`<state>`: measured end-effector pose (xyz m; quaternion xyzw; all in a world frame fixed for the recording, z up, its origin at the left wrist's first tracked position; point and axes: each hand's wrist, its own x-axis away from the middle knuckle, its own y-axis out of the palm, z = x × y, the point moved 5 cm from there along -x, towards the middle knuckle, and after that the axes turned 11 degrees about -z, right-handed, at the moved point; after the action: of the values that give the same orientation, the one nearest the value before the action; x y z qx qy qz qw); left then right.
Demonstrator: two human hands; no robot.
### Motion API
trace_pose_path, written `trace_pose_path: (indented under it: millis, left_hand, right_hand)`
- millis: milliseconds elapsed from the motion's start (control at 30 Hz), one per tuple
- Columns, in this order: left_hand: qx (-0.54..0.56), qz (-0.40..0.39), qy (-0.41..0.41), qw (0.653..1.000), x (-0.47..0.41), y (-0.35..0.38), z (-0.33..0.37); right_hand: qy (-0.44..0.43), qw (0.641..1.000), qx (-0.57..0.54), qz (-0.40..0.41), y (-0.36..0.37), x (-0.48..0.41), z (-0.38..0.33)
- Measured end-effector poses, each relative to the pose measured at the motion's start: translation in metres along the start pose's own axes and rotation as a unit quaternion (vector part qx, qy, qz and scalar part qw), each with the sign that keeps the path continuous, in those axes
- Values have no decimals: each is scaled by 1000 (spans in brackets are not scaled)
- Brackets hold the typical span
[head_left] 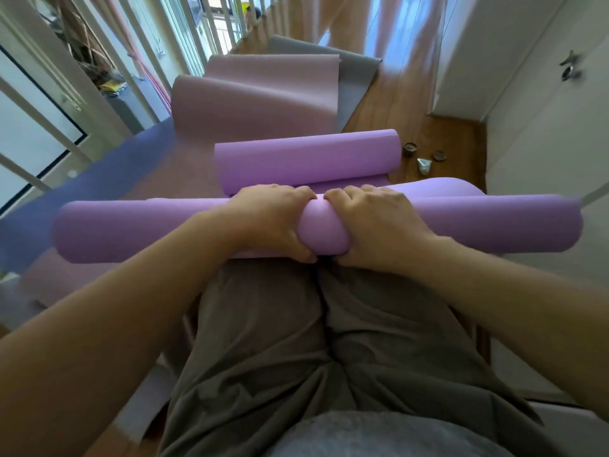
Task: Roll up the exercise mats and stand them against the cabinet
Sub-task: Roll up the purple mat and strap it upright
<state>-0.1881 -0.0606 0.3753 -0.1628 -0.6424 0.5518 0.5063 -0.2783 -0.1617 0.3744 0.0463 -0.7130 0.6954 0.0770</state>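
Head view: left hand (273,222) and right hand (379,225) side by side, nearly touching. Fingers curl over the top and thumbs go under, gripping the middle of a rolled purple mat (131,232) held crosswise above the lap. Just beyond the hands is a second purple roll (306,159). Farther out, a pink mat (257,103) and a grey mat (356,80) lie spread on the floor (395,103). White cabinet (543,127) well right of the right hand.

You are in a home. Wood floor (395,103) runs ahead of the roll (131,232) you grip, with mats (257,103) spread flat on it. Left of your grip stand white balusters (99,94). Far ahead hang pale curtains (349,24). To the right of your grip are white cabinet doors (543,127) with a metal handle (570,69).
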Motion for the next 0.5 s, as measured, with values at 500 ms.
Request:
trace_pose_path:
  millis: [500]
  left_hand:
    - [-131, 111, -18, 985, 73, -6, 50]
  right_hand:
    - [-70, 995, 7, -70, -47, 48, -12]
